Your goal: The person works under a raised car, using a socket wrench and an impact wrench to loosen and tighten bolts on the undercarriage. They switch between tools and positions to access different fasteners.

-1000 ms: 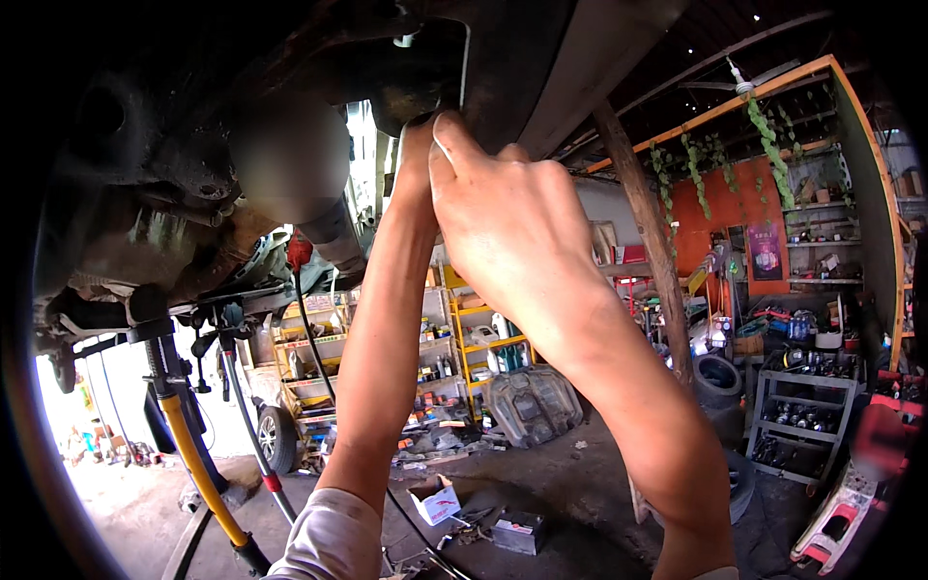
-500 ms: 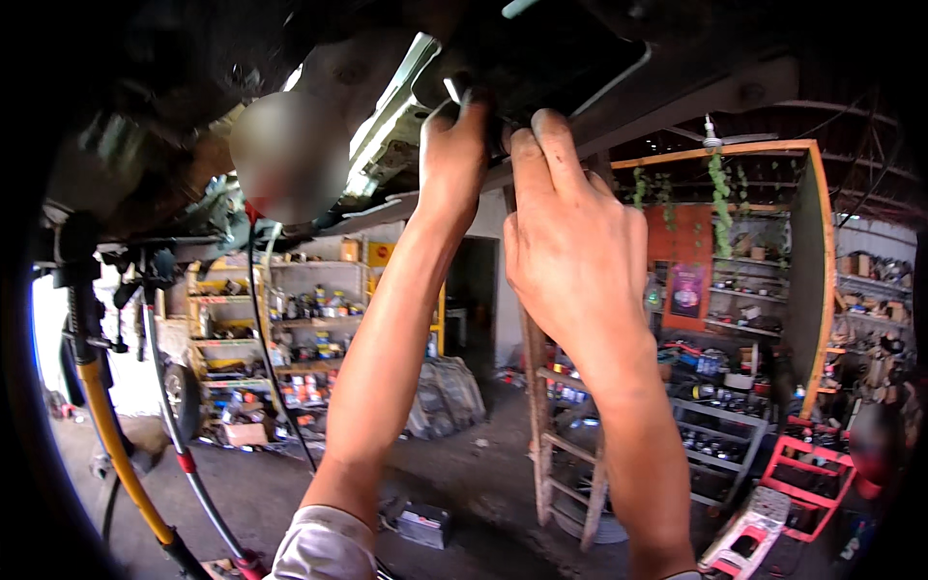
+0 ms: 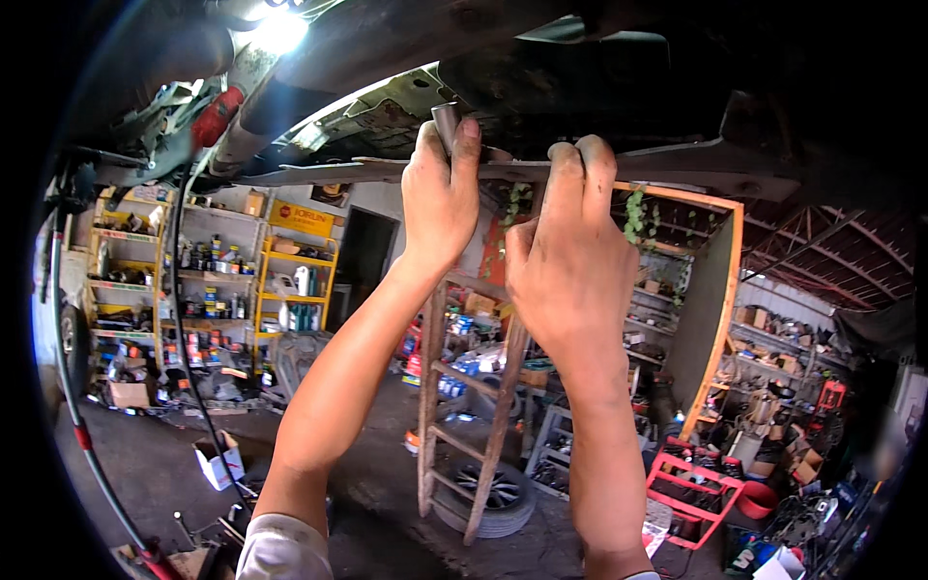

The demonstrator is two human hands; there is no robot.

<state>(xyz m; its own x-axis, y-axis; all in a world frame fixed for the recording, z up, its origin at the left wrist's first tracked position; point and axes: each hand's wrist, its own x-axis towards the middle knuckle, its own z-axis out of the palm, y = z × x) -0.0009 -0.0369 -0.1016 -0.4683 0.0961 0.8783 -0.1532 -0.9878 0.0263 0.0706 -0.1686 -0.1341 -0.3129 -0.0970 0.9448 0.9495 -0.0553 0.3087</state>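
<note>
Overhead is the dark underside of a vehicle, with a long thin panel (image 3: 696,159) along its near edge. My left hand (image 3: 440,198) is closed on a short grey metal cylinder (image 3: 446,124), perhaps a socket, which sticks up between thumb and fingers. Beyond it shows a pale metal frame section (image 3: 411,92) with holes. To the right, my right hand (image 3: 575,256) reaches up with two fingers bent over the panel's edge, gripping it. Its fingertips and whatever lies above the panel are hidden from view.
A lit work lamp (image 3: 280,31) with a red handle (image 3: 217,116) hangs at upper left, its black cable (image 3: 181,338) trailing down. A wooden ladder (image 3: 474,449) stands below my hands beside a wheel (image 3: 498,503). Yellow shelves (image 3: 295,290) and a red metal frame (image 3: 691,493) stand farther off.
The view has shifted and turned, so the shelves and ladder appear farther left. The cylinder in my left hand now shows clearly. My right hand stays at the panel edge.
</note>
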